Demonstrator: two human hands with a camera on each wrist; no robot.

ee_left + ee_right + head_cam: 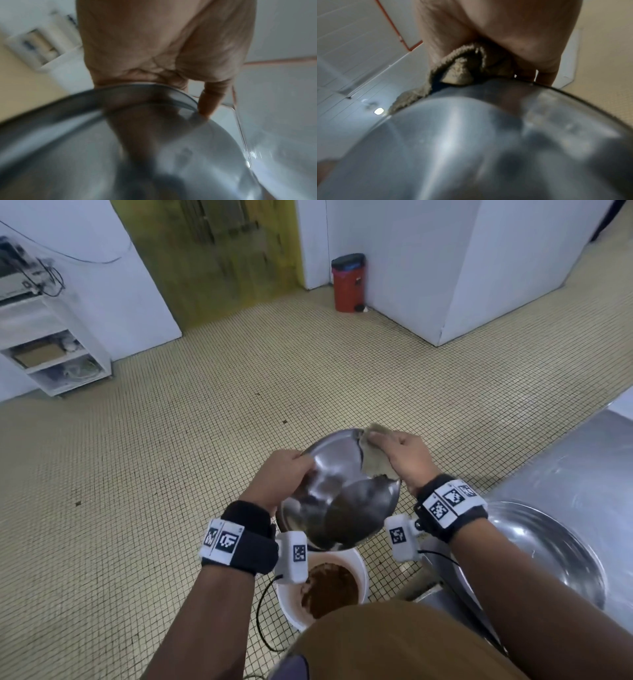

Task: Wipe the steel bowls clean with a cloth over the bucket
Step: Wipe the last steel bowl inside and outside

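Wiping in progress, judging by the pose.

Likely called for, from left to right: a firm hold at the left rim to keep the tilt steady, the bowl's low edge kept above the bucket so drips fell inside, and even pressure on the cloth at the right, swept round the inner wall and rim.

At left, left hand [286, 474] clamped on the near-left rim of a round, shiny steel bowl [342, 491], thumb on the rim, fingers wrapped behind and mostly hidden. Bowl held in the air, tilted, mouth toward the camera, just above a white plastic bucket [284, 607] with brown contents on the tiled floor.

At right, a crumpled beige terry cloth [375, 463] draped over the far-right rim, pressed there by the right hand [404, 455], fingers bent over the cloth, thumb side pinching it against the steel.

Farther right, a second, larger steel bowl [534, 546] resting on a steel counter [582, 460].
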